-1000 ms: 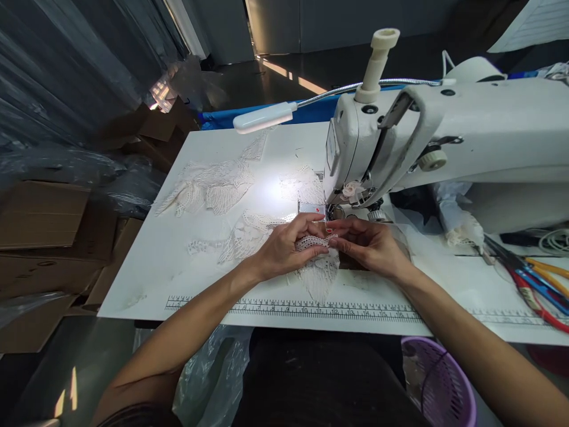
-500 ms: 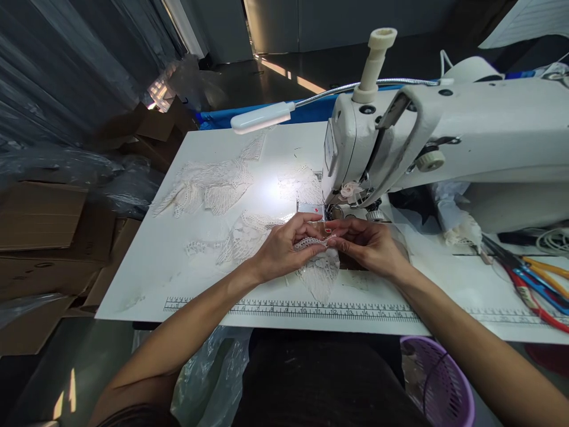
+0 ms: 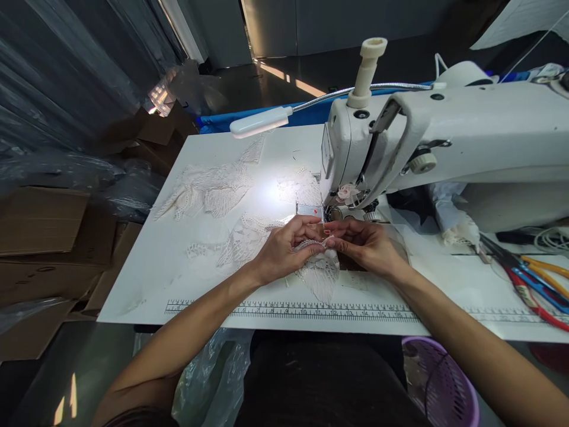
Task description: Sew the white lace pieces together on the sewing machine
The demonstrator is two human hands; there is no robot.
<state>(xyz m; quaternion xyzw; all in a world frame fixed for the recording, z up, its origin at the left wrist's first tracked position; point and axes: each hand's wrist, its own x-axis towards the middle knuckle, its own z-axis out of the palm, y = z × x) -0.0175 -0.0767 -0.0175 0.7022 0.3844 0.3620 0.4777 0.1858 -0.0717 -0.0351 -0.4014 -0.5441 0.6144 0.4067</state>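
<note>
Both of my hands pinch one white lace piece just in front of the needle area of a white sewing machine. My left hand grips the lace's upper edge from the left, fingers curled. From the right, my right hand holds the same edge, fingertips meeting the left hand's. The rest of the lace hangs down onto the white table towards the printed ruler.
More lace pieces lie on the table's left half under a gooseneck lamp. Scissors and coloured tools lie at the right. A purple basket stands below the table edge. Cardboard boxes are stacked at the left.
Both hands keep hold of the lace and have barely shifted; the view has drifted slightly.
</note>
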